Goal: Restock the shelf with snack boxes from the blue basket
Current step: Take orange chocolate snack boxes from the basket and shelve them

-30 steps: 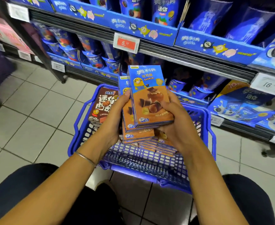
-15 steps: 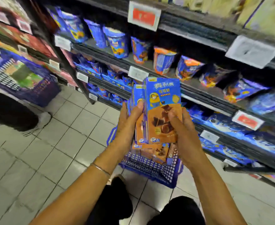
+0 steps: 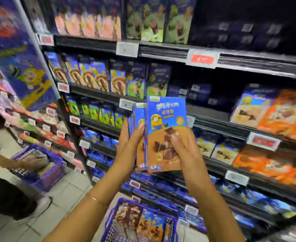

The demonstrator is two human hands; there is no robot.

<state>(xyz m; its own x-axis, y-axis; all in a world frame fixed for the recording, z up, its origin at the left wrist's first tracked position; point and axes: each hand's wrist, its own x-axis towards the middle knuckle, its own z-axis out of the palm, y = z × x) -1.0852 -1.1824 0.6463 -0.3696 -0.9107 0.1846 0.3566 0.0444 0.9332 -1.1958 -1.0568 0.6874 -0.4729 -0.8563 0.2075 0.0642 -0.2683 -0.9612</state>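
I hold a stack of blue-and-orange snack boxes upright at chest height in front of the shelves. My left hand grips the stack's left side, thumb on the front edge. On the right side my right hand holds the front box, thumb across its picture. The blue basket stands on the floor below my arms with several more boxes inside. The shelf behind the stack carries rows of boxes and has a dark gap just beyond the stack's top.
A black upright post divides the shelving at the left. A second blue basket sits on the tiled floor at far left, beside another person's dark clothing. Price tags line the shelf edges.
Both hands lifted the stack of boxes out of the basket and up to mid-shelf height. My view rose from the basket to the upper shelves.
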